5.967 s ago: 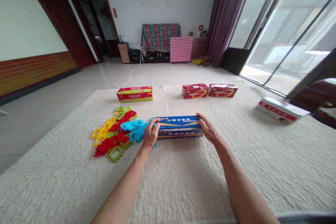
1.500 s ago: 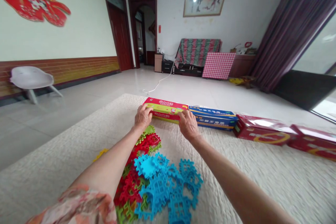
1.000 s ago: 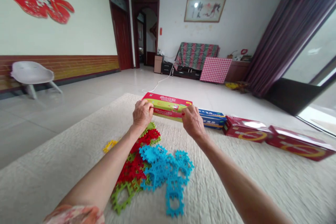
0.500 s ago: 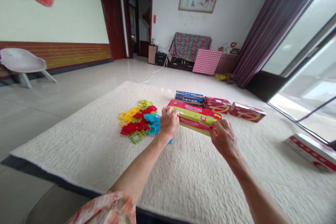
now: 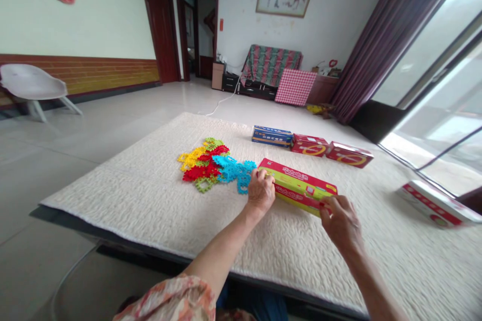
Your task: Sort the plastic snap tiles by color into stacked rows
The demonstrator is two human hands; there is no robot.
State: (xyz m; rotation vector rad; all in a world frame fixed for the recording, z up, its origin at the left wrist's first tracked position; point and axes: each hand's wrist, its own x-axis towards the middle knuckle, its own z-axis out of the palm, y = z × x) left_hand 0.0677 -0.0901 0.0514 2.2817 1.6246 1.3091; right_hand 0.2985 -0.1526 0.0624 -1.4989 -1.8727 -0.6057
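Observation:
A long red and lime-green cardboard box (image 5: 301,186) with white lettering is held between my two hands. My left hand (image 5: 261,191) is closed on its left end, and my right hand (image 5: 342,220) grips the right end. The box sits at or just above the cream quilted cover (image 5: 146,170); I cannot tell whether it touches. Just left of my left hand lies a heap of plastic interlocking pieces: blue ones (image 5: 229,168) nearest, then red (image 5: 201,169), yellow (image 5: 191,157) and green (image 5: 204,185).
Behind the held box, a blue box (image 5: 271,137), a red box (image 5: 309,145) and another red box (image 5: 350,154) stand in a row. A white and red box (image 5: 439,204) lies at the right. The covered table's front edge runs close to my body. A white chair (image 5: 33,83) stands far left.
Both hands have brought the red and green box nearer to me and rightward, away from the row of boxes. More of the blue pieces now shows. The view has shifted slightly.

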